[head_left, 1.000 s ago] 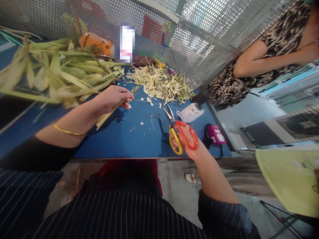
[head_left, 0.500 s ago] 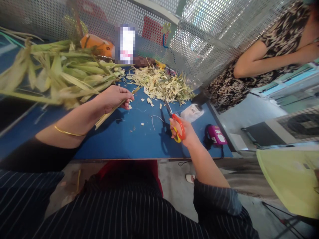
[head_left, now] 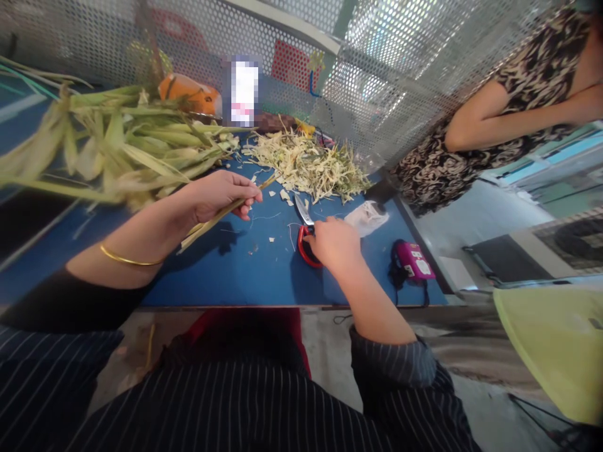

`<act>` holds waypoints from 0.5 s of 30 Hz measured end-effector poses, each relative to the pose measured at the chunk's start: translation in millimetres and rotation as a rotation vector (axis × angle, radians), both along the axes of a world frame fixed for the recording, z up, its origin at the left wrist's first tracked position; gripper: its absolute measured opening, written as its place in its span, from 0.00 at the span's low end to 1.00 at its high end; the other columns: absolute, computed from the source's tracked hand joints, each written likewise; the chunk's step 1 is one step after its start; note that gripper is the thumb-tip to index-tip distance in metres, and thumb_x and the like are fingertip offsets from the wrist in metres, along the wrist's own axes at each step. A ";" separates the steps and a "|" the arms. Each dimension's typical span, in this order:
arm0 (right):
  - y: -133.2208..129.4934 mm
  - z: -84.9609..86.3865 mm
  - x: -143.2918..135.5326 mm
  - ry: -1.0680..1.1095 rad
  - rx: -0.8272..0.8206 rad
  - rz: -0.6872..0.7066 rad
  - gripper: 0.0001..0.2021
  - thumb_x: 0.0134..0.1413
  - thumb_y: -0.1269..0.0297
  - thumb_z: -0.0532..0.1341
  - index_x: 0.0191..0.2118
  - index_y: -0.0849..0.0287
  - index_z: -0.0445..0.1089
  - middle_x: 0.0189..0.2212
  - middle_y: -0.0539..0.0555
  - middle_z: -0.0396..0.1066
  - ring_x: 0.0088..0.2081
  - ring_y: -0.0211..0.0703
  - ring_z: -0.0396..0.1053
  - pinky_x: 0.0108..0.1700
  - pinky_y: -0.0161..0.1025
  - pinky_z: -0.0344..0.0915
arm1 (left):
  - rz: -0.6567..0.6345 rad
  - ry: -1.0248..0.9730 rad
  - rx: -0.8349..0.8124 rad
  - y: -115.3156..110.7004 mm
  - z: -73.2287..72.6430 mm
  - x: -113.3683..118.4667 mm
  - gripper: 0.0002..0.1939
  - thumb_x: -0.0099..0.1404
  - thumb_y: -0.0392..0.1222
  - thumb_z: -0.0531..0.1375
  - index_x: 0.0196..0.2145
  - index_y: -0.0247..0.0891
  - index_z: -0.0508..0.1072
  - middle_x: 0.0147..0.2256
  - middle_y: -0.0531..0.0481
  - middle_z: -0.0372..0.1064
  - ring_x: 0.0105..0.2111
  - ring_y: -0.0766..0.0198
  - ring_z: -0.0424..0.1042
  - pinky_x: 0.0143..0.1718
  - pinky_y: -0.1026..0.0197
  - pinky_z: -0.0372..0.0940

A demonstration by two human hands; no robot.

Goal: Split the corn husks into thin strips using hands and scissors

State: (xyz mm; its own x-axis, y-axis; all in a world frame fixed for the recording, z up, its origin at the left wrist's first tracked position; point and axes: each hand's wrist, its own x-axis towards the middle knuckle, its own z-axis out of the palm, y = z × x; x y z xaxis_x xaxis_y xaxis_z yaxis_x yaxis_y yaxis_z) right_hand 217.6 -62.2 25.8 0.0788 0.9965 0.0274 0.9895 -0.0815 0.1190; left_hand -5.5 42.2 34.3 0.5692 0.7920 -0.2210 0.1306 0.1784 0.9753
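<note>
A thin bundle of pale corn-husk strips (head_left: 198, 233) is pinched in my left hand (head_left: 226, 194), above the blue table (head_left: 254, 279). Its short tip pokes out past my fingers, and the longer end hangs back under my wrist. My right hand (head_left: 338, 242) grips the scissors (head_left: 304, 212) from above, at the red handle, low over the table or touching it. The blades point away to the upper left, and part of the handles is hidden under my palm. Beyond both hands lies a pile of snipped husk bits (head_left: 311, 166). Whole husks (head_left: 155, 141) are heaped at the left.
An orange packet (head_left: 191, 95) and a pixelated upright screen (head_left: 244, 94) stand along the back, before a perforated metal panel (head_left: 377, 75). To the right are a white plastic bag (head_left: 370, 216) and a purple box (head_left: 415, 260). Another person (head_left: 475, 122) is beyond the table's right end.
My right hand has turned palm down and moved slightly left with the scissors, whose blades now slant left. The husk strips stay in my left hand; the view has shifted slightly.
</note>
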 end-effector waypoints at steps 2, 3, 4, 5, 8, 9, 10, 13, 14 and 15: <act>12.1 7.3 -6.5 0.187 0.040 0.114 0.12 0.55 0.61 0.60 0.37 0.65 0.75 0.39 0.67 0.73 0.43 0.58 0.70 0.43 0.50 0.63 | -0.014 -0.016 -0.021 -2.0 1.6 0.9 0.09 0.61 0.32 0.59 0.24 0.34 0.75 0.18 0.52 0.62 0.18 0.71 0.62 0.24 0.64 0.67; 19.6 8.4 -11.1 0.385 0.058 0.178 0.11 0.55 0.61 0.61 0.40 0.62 0.75 0.41 0.63 0.73 0.42 0.52 0.71 0.44 0.48 0.64 | -0.014 -0.022 -0.035 -3.0 2.1 1.4 0.09 0.61 0.32 0.60 0.24 0.35 0.74 0.18 0.52 0.62 0.18 0.71 0.62 0.24 0.65 0.67; 27.7 7.5 -16.7 0.650 0.026 0.233 0.12 0.56 0.60 0.60 0.43 0.58 0.74 0.42 0.59 0.74 0.38 0.45 0.71 0.44 0.44 0.65 | -0.013 -0.034 -0.045 -3.9 2.4 1.9 0.08 0.61 0.33 0.60 0.24 0.35 0.74 0.18 0.52 0.62 0.18 0.71 0.62 0.25 0.65 0.67; 35.7 4.5 -23.1 0.937 -0.049 0.257 0.13 0.56 0.59 0.60 0.44 0.57 0.73 0.40 0.55 0.74 0.34 0.40 0.71 0.41 0.41 0.67 | -0.016 -0.044 -0.056 -4.5 2.3 2.4 0.07 0.60 0.33 0.61 0.24 0.34 0.74 0.18 0.52 0.62 0.18 0.71 0.63 0.25 0.65 0.67; 53.8 -12.7 -41.8 1.530 -0.211 0.189 0.14 0.48 0.59 0.64 0.41 0.59 0.72 0.33 0.50 0.74 0.28 0.33 0.69 0.34 0.35 0.68 | -0.031 -0.075 -0.064 -4.8 0.7 3.7 0.07 0.60 0.34 0.61 0.24 0.34 0.75 0.19 0.52 0.63 0.19 0.70 0.64 0.24 0.66 0.67; 56.9 -19.1 -46.2 1.614 -0.252 0.162 0.14 0.46 0.59 0.66 0.38 0.59 0.72 0.30 0.49 0.73 0.26 0.32 0.69 0.33 0.34 0.68 | -0.031 -0.081 -0.065 -4.7 0.0 4.1 0.08 0.60 0.34 0.60 0.24 0.34 0.75 0.19 0.52 0.63 0.19 0.70 0.64 0.24 0.66 0.67; 58.5 -24.7 -48.9 1.664 -0.280 0.151 0.14 0.44 0.60 0.67 0.37 0.60 0.71 0.29 0.49 0.73 0.26 0.32 0.69 0.32 0.33 0.68 | -0.031 -0.083 -0.069 -4.7 -0.7 4.7 0.08 0.59 0.34 0.60 0.23 0.34 0.75 0.19 0.52 0.63 0.18 0.70 0.64 0.24 0.67 0.67; 58.0 -34.5 -46.8 1.723 -0.269 0.136 0.13 0.43 0.58 0.67 0.33 0.59 0.69 0.29 0.48 0.72 0.25 0.31 0.69 0.31 0.32 0.68 | -0.014 -0.065 -0.091 -5.8 -2.8 7.1 0.08 0.59 0.34 0.61 0.22 0.35 0.74 0.18 0.52 0.63 0.18 0.71 0.63 0.23 0.67 0.66; 57.2 -35.1 -43.7 1.735 -0.261 0.130 0.13 0.44 0.57 0.67 0.32 0.59 0.68 0.30 0.48 0.73 0.25 0.31 0.69 0.30 0.32 0.68 | -0.008 -0.058 -0.095 -6.3 -3.9 8.1 0.08 0.59 0.35 0.61 0.22 0.35 0.74 0.19 0.52 0.63 0.18 0.71 0.63 0.23 0.68 0.66; 56.7 -34.7 -40.1 1.745 -0.263 0.122 0.13 0.45 0.56 0.66 0.32 0.58 0.67 0.30 0.48 0.73 0.25 0.31 0.70 0.29 0.32 0.68 | -0.001 -0.054 -0.099 -6.9 -5.1 9.3 0.08 0.59 0.35 0.61 0.22 0.36 0.74 0.19 0.53 0.63 0.18 0.71 0.63 0.24 0.67 0.66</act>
